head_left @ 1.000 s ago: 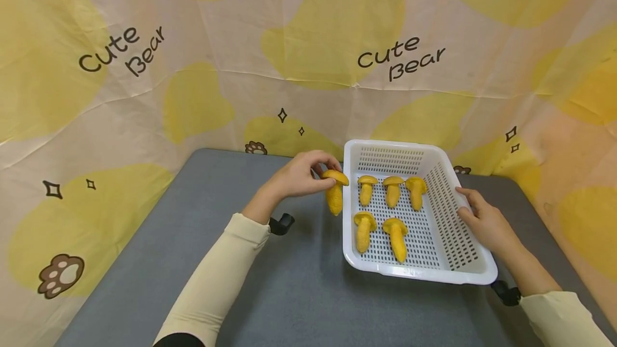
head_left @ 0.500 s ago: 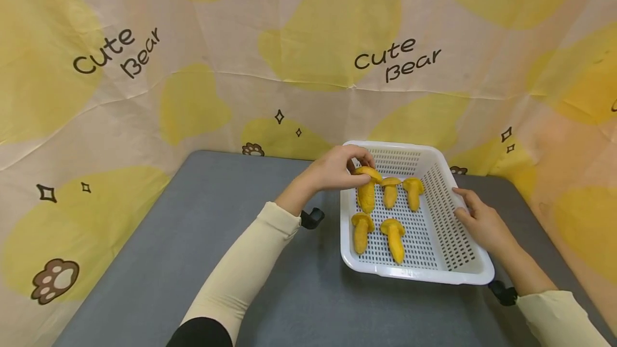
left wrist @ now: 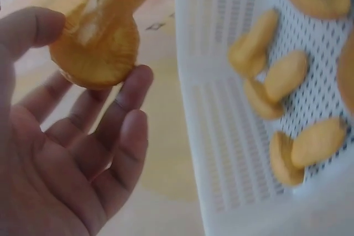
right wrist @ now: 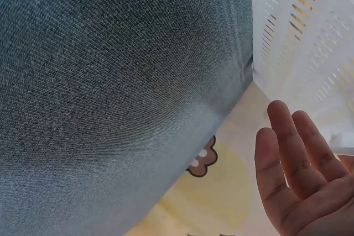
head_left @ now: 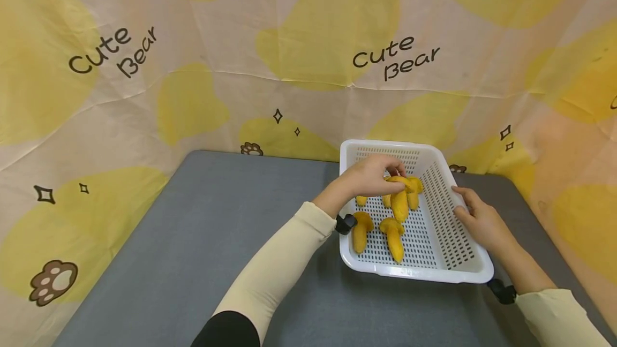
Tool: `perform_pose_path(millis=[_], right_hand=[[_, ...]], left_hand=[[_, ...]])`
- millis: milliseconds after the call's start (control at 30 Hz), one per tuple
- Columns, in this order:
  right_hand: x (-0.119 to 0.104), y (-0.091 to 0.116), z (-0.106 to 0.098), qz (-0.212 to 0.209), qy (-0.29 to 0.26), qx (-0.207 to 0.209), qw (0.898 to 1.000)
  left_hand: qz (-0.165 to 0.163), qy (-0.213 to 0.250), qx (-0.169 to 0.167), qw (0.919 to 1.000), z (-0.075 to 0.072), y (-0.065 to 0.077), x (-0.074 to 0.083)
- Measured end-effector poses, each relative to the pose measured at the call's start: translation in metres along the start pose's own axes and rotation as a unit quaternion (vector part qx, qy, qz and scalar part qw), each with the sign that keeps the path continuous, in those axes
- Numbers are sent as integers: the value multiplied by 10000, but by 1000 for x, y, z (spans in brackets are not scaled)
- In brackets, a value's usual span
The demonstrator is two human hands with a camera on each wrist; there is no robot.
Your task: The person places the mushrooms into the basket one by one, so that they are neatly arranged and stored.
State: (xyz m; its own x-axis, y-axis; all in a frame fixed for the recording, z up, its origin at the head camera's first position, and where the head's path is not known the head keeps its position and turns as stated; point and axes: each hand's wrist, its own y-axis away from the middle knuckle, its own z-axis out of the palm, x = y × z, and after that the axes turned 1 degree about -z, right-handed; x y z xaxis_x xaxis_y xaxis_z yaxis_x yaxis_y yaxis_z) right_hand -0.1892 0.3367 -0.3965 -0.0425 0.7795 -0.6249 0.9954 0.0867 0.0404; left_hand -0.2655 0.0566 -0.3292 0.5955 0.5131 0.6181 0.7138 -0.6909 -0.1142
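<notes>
My left hand [head_left: 371,174] is over the white perforated basket [head_left: 409,272]. It pinches a yellow mushroom [head_left: 399,208] by the cap, stem pointing down. In the left wrist view thumb and fingertips meet the edge of that mushroom's cap [left wrist: 99,62]. Several similar mushrooms lie in the basket: two in the front row [head_left: 394,241], the others in the back row [head_left: 413,198], partly covered by the left hand. My right hand [head_left: 487,226] rests with index finger and thumb on the basket's right rim. Its other fingers [right wrist: 293,142] extend straight outside the wall.
The basket stands on a grey table [head_left: 250,202], near its back edge. A printed "Cute Bear" cloth [head_left: 231,42] hangs behind and beside the table. Small black wrist cameras sit at both cuffs, the left camera [head_left: 345,224] close to the basket's left rim.
The left hand has carried the mushroom rightward from beside the basket's left rim to over the basket, in front of the back row. The right hand has stayed at the right rim.
</notes>
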Motion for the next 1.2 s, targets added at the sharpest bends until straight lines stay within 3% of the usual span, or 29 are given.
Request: perform_pose_path(millis=[267, 600, 800, 933, 1200], right_hand=[[-1, 0, 0, 51, 38, -2, 10000], [-2, 0, 0, 61, 11, 11, 10000], [-1, 0, -1, -50, 83, 57, 9999], [-1, 0, -1, -89, 118, 55, 9999], [0, 0, -1, -75, 93, 58, 9999]], left_hand=[[-561, -161, -305, 9978, 25, -14, 10], [-578, -291, -585, 9962, 47, -22, 12], [-617, -916, -816, 9905, 62, -33, 16], [-893, -661, -1112, 9876, 71, -38, 18], [-1166, -647, -1386, 9813, 87, -44, 15]])
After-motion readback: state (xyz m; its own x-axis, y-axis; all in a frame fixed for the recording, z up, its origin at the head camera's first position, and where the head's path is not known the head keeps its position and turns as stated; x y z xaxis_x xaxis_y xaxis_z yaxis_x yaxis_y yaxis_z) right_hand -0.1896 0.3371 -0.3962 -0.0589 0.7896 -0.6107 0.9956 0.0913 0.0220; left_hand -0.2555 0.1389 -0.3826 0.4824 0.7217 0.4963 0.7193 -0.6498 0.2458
